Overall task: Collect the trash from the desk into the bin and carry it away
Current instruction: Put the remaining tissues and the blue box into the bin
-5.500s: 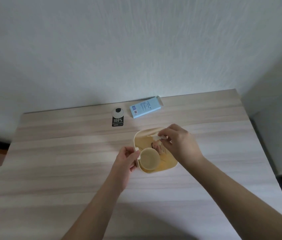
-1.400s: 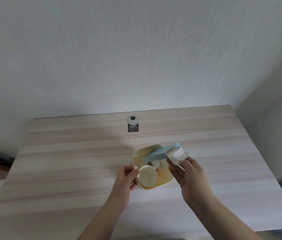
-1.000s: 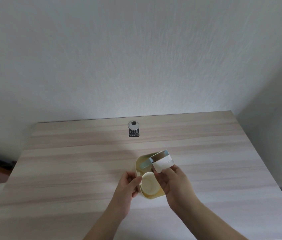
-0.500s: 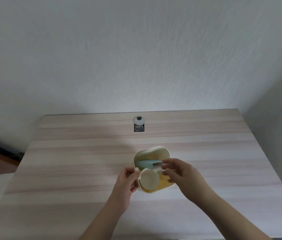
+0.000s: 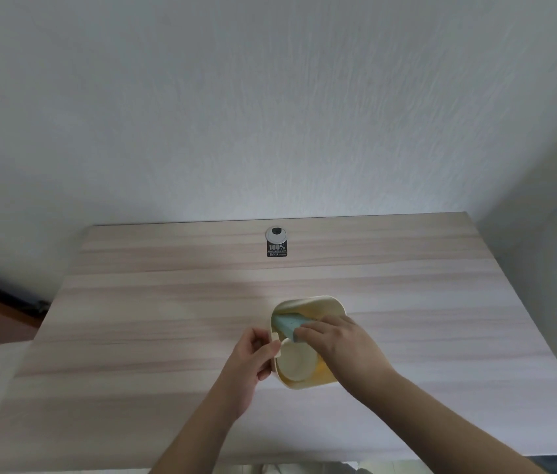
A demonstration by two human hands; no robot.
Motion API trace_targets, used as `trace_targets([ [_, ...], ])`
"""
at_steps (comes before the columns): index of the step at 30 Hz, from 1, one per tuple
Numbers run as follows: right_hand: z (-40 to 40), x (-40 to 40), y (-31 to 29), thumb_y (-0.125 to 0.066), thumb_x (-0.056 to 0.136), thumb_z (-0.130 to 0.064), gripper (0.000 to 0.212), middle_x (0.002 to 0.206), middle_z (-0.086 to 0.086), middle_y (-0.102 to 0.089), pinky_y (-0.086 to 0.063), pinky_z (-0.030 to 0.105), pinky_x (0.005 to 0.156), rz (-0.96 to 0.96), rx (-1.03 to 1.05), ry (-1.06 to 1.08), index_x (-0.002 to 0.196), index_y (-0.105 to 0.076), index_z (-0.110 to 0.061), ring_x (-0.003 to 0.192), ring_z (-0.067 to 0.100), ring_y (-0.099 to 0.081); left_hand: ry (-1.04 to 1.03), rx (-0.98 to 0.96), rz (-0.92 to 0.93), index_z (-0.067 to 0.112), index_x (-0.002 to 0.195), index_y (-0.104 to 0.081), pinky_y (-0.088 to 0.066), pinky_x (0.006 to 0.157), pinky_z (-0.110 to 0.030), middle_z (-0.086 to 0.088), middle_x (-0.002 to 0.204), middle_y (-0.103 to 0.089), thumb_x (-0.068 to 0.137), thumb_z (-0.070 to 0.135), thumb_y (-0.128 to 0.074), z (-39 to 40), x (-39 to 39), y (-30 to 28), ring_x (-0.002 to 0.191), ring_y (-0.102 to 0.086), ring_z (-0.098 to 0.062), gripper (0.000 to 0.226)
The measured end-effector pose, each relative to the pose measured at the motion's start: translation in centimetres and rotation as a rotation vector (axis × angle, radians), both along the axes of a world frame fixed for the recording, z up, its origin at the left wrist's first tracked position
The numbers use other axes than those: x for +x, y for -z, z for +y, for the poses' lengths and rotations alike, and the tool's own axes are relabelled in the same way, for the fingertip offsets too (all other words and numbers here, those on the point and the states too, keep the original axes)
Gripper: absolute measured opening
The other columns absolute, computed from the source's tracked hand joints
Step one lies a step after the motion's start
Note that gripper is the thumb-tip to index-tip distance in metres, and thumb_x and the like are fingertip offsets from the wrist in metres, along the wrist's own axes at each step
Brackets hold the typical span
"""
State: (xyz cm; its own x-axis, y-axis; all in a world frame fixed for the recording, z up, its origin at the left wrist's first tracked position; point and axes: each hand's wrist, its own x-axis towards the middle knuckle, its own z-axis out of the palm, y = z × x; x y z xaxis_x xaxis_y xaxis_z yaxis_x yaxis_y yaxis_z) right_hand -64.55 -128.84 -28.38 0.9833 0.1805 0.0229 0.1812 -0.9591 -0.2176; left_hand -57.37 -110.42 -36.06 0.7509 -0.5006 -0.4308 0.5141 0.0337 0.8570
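Setting: a plain room in a home or small office. A light wood-grain counter (image 5: 167, 336) fills the lower frame, set against a textured white wall (image 5: 270, 97) across the upper frame. A cable grommet (image 5: 276, 234) with a black label (image 5: 277, 249) sits at the counter's rear edge, centre frame. Dark skirting (image 5: 0, 289) shows at left.

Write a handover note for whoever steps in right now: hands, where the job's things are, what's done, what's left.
Left hand grips the tab on the bin rim, steadying it on the desk.
Right hand is over the bin, fingers pressing the blue box down inside.
Paper cup is in the bin too.
Done: no loose trash is visible on the desk; only its grommet and sticker show.
Left: finish seating the box, lift the bin, carry it away.
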Motion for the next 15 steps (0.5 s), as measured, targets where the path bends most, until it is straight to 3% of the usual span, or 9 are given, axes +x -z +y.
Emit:
trace_targets([
  [3, 1.3, 0.6, 0.3, -0.051, 0.087, -0.008, 0.035, 0.112, -0.006, -0.065, -0.042, 0.033, 0.094, 0.026, 0.009, -0.015, 0.118, -0.056, -0.022, 0.108, 0.02, -0.054, 0.038, -0.01, 0.003, 0.006, 0.091, -0.052, -0.032, 0.048, -0.022, -0.002, 0.063, -0.051, 0.071, 0.024, -0.076, 0.2, -0.4, -0.2, 0.051, -0.041, -0.011, 0.036],
  [8, 1.8, -0.8, -0.6, -0.079, 0.072, -0.011, 0.04, 0.105, -0.004, -0.072, -0.052, 0.029, 0.08, -0.215, 0.125, 0.073, 0.111, -0.069, -0.016, 0.094, 0.019, -0.066, -0.042, -0.012, 0.071, 0.007, 0.092, -0.053, -0.037, 0.06, -0.031, -0.006, 0.066, -0.046, 0.074, 0.023, -0.071, 1.3, -0.5, -0.7, 0.059, -0.042, -0.017, 0.031],
  [12, 0.9, -1.9, -1.7, -0.075, 0.08, -0.012, 0.032, 0.104, 0.001, -0.071, -0.052, 0.034, 0.081, -0.375, 0.276, 0.202, 0.112, -0.068, -0.013, 0.094, 0.022, -0.065, -0.067, -0.017, 0.067, 0.005, 0.094, -0.052, -0.033, 0.059, -0.031, 0.001, 0.056, -0.037, 0.074, 0.025, -0.07, 2.8, -0.3, -1.1, 0.05, -0.034, -0.012, 0.033],
  [15, -0.4, -3.1, -2.4, -0.06, 0.089, -0.026, 0.028, 0.108, -0.005, -0.069, -0.046, 0.022, 0.085, -0.379, 0.35, 0.356, 0.116, -0.065, -0.018, 0.098, 0.012, -0.062, -0.053, -0.016, 0.036, 0.004, 0.095, -0.054, -0.031, 0.057, -0.03, 0.003, 0.055, -0.036, 0.07, 0.031, -0.073, 4.0, -0.2, -1.5, 0.05, -0.032, -0.012, 0.041],
])
